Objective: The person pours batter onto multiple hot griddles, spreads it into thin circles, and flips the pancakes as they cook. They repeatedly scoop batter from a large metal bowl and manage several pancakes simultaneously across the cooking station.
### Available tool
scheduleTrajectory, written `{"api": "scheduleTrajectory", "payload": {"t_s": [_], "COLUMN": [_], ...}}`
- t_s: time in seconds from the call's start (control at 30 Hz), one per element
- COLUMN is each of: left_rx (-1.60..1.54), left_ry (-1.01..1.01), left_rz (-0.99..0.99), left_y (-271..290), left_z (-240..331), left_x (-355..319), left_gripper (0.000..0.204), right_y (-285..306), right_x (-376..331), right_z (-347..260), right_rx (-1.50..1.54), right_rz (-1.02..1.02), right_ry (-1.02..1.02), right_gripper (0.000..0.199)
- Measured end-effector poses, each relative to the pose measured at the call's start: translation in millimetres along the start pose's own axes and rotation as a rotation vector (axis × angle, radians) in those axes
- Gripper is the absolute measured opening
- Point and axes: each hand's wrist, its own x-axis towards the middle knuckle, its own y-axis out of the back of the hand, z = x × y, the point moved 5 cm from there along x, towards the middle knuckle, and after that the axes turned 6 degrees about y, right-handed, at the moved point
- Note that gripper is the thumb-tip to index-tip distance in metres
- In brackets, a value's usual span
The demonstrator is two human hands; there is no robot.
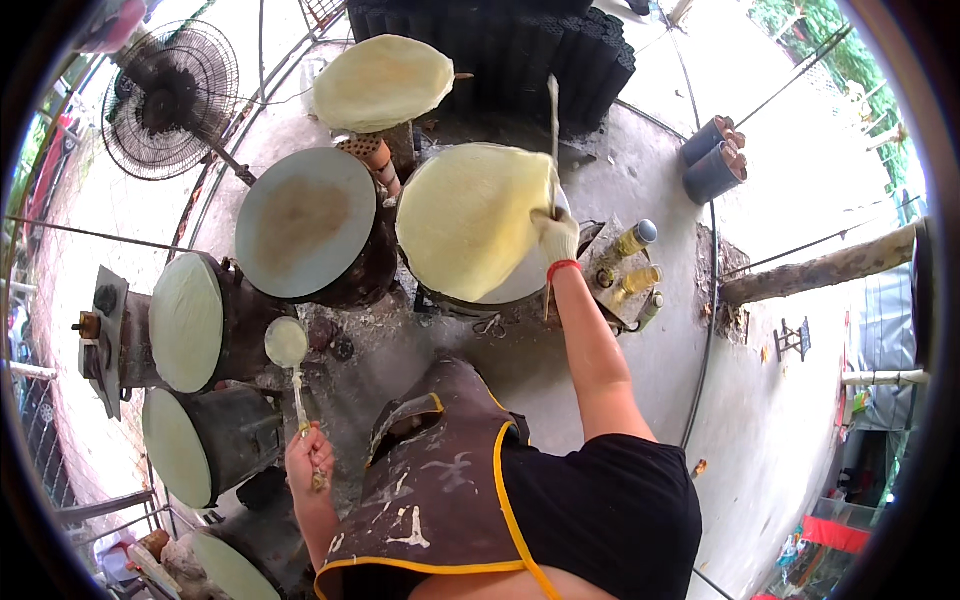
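Note:
My left hand [310, 458] is closed around the handle of a ladle [287, 343], whose round bowl holds pale batter. My right hand [555, 235], in a whitish glove with a red band at the wrist, grips a long thin stick [555, 120] that points away from me. Beside that hand a large, thin yellowish crepe [470, 220] lies over a round griddle [518, 285]. The crepe's right edge meets the stick, and bare griddle shows at the lower right. Whether the glove also pinches the crepe I cannot tell.
To the left stand a bare-topped griddle [305, 220] and pale-covered round stoves [186, 322]. Another crepe [385, 82] rests on a round support at the back. Black cylinders [500, 55] are stacked behind. Bottles [636, 238] stand right of my glove; a fan [170, 100] is far left.

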Motion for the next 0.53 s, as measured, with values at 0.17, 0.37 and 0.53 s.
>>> {"api": "scheduleTrajectory", "payload": {"t_s": [0.17,0.37,0.53], "left_rx": [-0.057,-0.174,-0.230], "left_ry": [0.008,-0.086,-0.170], "left_rz": [0.040,0.077,0.152], "left_y": [14.6,15.0,0.0], "left_z": [-6.2,-4.3,1.9], "left_x": [-0.2,-2.1,11.0], "left_gripper": [0.011,0.011,0.015], "right_y": [-47.8,-86.6,-227.0], "right_x": [-47.2,10.0,119.9], "right_z": [-135.9,-252.3,-262.9], "right_rx": [0.248,0.339,0.119], "right_rz": [-0.279,-0.564,-0.918], "right_ry": [0.131,0.198,0.074], "right_gripper": [0.026,0.015,0.030]}}
